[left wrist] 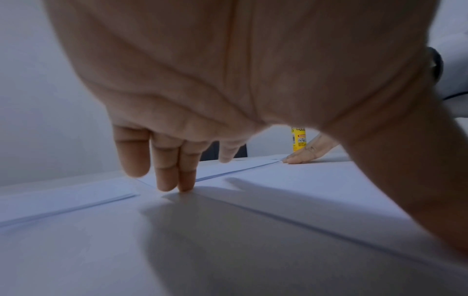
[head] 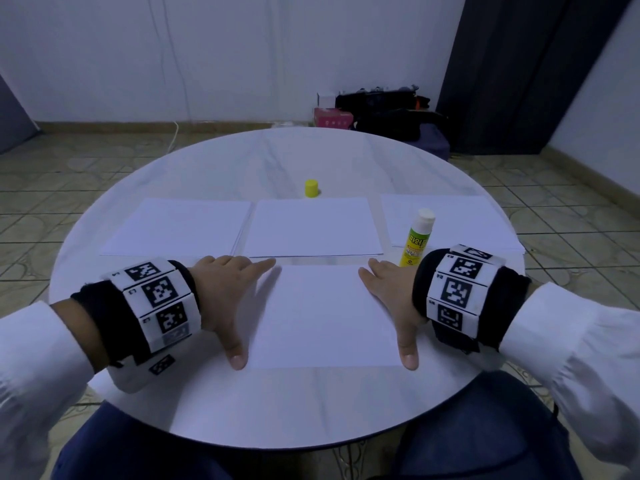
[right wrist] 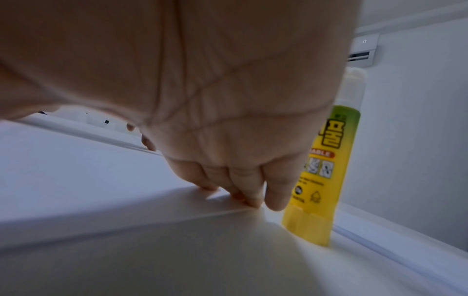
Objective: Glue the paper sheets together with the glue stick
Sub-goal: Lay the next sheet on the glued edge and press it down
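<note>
Round white table (head: 207, 410) from the head camera: the near paper sheet (head: 325, 317) lies flat between left hand (head: 225, 299) and right hand (head: 391, 296), both spread flat, gripping nothing. Left wrist: fingers (left wrist: 186, 180) touch down at the sheet's corner; it looks thin, floppy, best lifted by an edge. Right wrist: uncapped glue stick (right wrist: 326, 166) stands upright just beside the fingertips (right wrist: 276, 198), light and rigid, barrel-grip ready.

A round white tabletop (head: 214, 403) stands on a tiled floor (head: 52, 188); plain white walls (head: 207, 46) behind; dark bags (head: 391, 116) heaped by a dark curtain (head: 502, 71); dim, bluish light.
</note>
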Available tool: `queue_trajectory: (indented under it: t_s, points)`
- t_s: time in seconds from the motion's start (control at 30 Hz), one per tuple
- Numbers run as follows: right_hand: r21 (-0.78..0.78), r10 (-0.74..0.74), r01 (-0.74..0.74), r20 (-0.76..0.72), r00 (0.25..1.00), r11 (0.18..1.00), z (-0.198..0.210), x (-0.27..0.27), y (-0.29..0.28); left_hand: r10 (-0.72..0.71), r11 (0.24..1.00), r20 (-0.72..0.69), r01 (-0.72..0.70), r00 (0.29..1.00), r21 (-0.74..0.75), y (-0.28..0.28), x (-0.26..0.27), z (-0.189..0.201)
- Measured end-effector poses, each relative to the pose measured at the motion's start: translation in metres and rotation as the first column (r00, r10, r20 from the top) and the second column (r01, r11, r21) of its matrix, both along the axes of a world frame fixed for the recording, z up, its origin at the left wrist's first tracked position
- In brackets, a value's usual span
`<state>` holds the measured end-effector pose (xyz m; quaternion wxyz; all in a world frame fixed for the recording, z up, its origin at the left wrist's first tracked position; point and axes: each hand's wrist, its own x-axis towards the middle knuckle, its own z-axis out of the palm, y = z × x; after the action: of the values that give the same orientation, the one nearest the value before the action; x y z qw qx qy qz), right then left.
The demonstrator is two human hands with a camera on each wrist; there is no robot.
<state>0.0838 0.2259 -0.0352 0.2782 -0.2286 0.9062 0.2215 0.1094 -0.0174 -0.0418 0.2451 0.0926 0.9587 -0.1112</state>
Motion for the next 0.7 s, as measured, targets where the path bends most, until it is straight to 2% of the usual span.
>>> queue_trajectory:
  t_s: [0.17,0.27,0.33,0.4,0.47,0.5,0.53,0.57,0.63,0.7]
  points:
    - [0.001,0.013,-0.013,-0.018,1.000,1.000,0.004,0.003,-0.002,0.013,0.997,0.002,-0.013,1.000,0.070,0.000,0.002,0.004]
    - [-0.012,0.009,-0.009,-0.013,1.000,1.000,0.006,0.005,-0.002,0.116,0.953,0.047,-0.124,0.992,0.275,-0.004,0.003,0.007]
    - [-0.026,0.002,-0.002,-0.015,1.000,1.000,0.006,0.005,-0.001,0.217,0.848,0.105,-0.241,0.970,0.471,-0.009,0.005,0.009]
    - [-0.066,-0.012,0.011,-0.017,1.000,0.998,0.007,0.006,0.002,0.334,0.726,0.114,-0.332,0.936,0.602,-0.013,0.011,0.010]
    - [-0.112,-0.031,0.029,-0.019,0.999,0.993,0.007,0.008,0.005,0.460,0.555,0.162,-0.426,0.873,0.715,-0.014,0.017,0.009]
    - [-0.136,-0.045,0.042,-0.019,0.999,0.990,0.006,0.008,0.007,0.486,0.466,0.209,-0.454,0.849,0.759,-0.013,0.020,0.008]
    - [-0.159,-0.059,0.056,-0.016,0.998,0.986,0.006,0.009,0.009,0.482,0.416,0.248,-0.469,0.840,0.779,-0.013,0.024,0.007]
    - [-0.182,-0.072,0.068,-0.013,0.997,0.981,0.005,0.010,0.010,0.462,0.409,0.265,-0.469,0.846,0.783,-0.013,0.027,0.006]
    - [-0.229,-0.091,0.090,0.006,0.996,0.969,0.004,0.015,0.014,0.423,0.454,0.250,-0.442,0.871,0.773,-0.014,0.030,0.003]
    - [-0.307,-0.135,0.139,0.035,0.990,0.941,0.002,0.020,0.017,0.424,0.514,0.154,-0.377,0.893,0.770,-0.017,0.034,0.004]
